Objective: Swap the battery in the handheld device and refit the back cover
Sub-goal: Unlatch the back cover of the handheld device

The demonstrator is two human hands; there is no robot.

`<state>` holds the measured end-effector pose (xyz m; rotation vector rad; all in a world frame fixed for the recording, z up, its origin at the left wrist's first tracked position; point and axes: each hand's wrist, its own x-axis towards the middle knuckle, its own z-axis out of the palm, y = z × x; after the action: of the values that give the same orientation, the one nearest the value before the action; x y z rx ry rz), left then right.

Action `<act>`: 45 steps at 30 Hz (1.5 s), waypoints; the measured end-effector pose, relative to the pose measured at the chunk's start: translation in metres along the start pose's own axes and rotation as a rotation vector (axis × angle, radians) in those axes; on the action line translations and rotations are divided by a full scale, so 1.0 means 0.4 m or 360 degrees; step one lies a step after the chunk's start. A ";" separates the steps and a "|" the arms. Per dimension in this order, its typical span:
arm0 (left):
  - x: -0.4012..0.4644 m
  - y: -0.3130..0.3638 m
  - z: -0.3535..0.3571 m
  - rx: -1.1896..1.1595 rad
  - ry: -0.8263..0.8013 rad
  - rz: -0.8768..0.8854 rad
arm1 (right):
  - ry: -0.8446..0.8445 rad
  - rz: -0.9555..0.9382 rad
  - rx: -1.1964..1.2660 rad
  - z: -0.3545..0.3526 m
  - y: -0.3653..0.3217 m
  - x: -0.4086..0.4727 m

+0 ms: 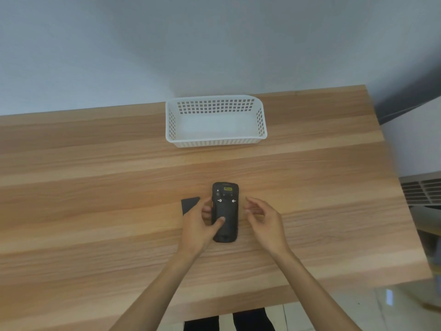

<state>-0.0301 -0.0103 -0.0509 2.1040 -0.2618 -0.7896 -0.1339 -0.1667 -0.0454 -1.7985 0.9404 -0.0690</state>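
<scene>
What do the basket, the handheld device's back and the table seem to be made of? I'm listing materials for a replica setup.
Basket: white moulded plastic by its look, with a grid of square holes in the walls. Handheld device: matte black casing, likely plastic or rubberised; it shows no shine. Table: wood-grain surface in light brown bands, either laminate or solid wood.
</scene>
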 end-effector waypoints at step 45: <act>0.081 -0.015 0.016 0.1088 -0.0160 0.0691 | -0.0051 -0.0446 -0.0663 -0.012 -0.005 0.092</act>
<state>-0.0093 -0.0252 -0.0726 2.4865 -1.1336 -0.5852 -0.1096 -0.1929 -0.0554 -2.3032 0.7081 -0.0204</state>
